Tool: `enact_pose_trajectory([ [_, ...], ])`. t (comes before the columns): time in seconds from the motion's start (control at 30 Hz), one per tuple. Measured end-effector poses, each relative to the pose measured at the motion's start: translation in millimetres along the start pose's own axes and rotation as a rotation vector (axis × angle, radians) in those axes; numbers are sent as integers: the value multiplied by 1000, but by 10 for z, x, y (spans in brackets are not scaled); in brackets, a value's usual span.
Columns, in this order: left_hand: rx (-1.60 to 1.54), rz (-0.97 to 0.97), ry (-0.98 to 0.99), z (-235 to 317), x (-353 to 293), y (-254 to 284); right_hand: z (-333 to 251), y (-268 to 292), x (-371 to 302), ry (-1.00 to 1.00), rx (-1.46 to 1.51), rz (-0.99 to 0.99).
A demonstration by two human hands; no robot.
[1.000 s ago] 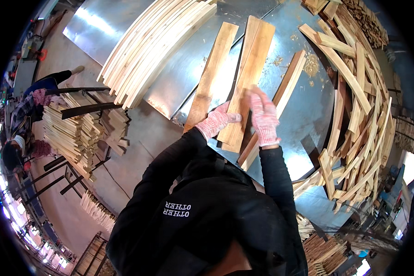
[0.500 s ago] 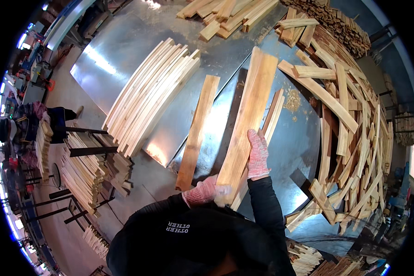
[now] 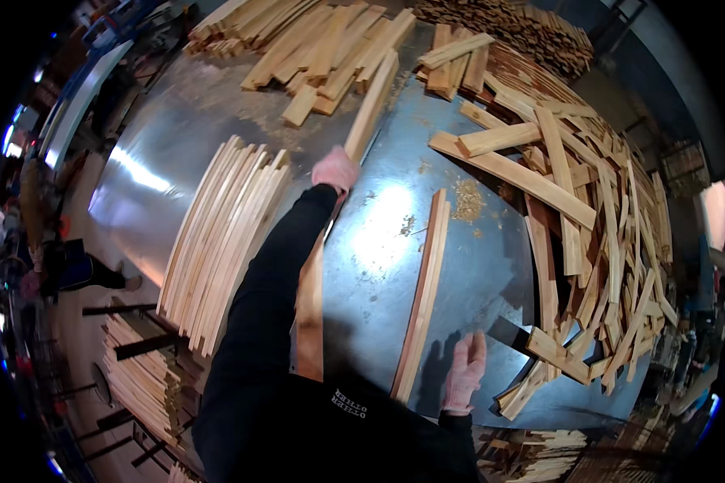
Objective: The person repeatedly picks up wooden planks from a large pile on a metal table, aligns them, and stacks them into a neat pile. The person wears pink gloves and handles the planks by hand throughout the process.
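Note:
My left hand, in a pink-and-white knit glove, reaches far out over the metal table. It is closed on the near end of a wooden board, which points away toward the loose boards at the far side. Under my left forearm lies another wooden board, partly covered by the sleeve. Two narrow wooden strips lie side by side on the table to the right. My right hand, in a matching glove, hovers near the table's near side with fingers stretched out, holding nothing.
A neat row of pale wooden strips lies at left. Loose boards are heaped at the far side. A large jumbled pile of offcuts fills the right. Sawdust is scattered on the metal table.
The wide board held in both hands has left its place in front of me. My left hand has gone far forward with a board; my right hand has let go and drawn back toward me.

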State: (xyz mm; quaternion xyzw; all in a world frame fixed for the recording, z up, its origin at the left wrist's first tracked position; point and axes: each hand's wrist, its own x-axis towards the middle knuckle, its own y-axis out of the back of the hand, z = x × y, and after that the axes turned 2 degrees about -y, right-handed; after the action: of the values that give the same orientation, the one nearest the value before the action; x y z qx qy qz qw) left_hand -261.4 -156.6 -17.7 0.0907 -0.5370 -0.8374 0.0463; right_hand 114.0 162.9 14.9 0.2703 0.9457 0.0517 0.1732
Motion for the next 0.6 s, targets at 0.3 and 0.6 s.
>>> enact_pose_trajectory([
  [0.3,-367,267,67,365,-155,123,271,-509,-288,-146,-789,-327],
  [0.6,-1387,-724,237,-6,-3537,-299,344,-763,291,-480,345,-581],
])
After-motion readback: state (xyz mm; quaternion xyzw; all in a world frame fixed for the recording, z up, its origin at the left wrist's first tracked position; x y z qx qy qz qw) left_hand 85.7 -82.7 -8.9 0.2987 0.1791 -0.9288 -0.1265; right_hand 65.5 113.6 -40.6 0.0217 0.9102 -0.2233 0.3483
